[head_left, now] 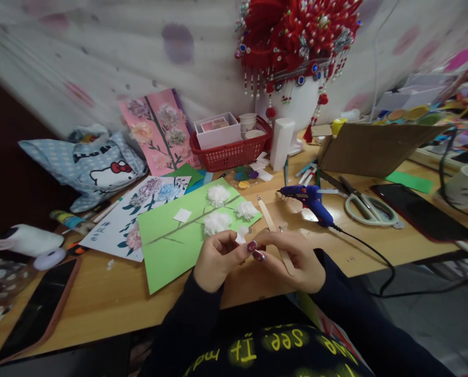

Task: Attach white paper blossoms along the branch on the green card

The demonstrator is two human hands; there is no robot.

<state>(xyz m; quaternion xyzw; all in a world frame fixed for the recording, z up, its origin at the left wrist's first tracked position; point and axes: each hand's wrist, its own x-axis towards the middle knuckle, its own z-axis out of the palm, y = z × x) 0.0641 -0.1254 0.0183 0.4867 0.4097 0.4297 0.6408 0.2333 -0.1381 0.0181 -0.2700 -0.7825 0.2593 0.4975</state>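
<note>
My left hand (217, 260) is closed, its thumb and finger pinching a small white paper piece (241, 234). My right hand (298, 257) meets it fingertip to fingertip, and a flat wooden stick (271, 215) with a dark pointed tip lies gripped in that hand, slanting up and left. Whether the right fingertips also touch the paper is hidden. Just beyond my left hand lies a green card (166, 267) with a drawn branch. It bears several fluffy white flowers (217, 222) and a white paper square (182, 215).
Right of my hands are a blue glue gun (310, 201) with a black cord, scissors (369, 209) and a phone (418, 209). Behind stand a red basket (229, 154) and a cardboard piece (375, 149). Left are flower cards (111, 235), a bag (96, 167) and another phone (41, 309).
</note>
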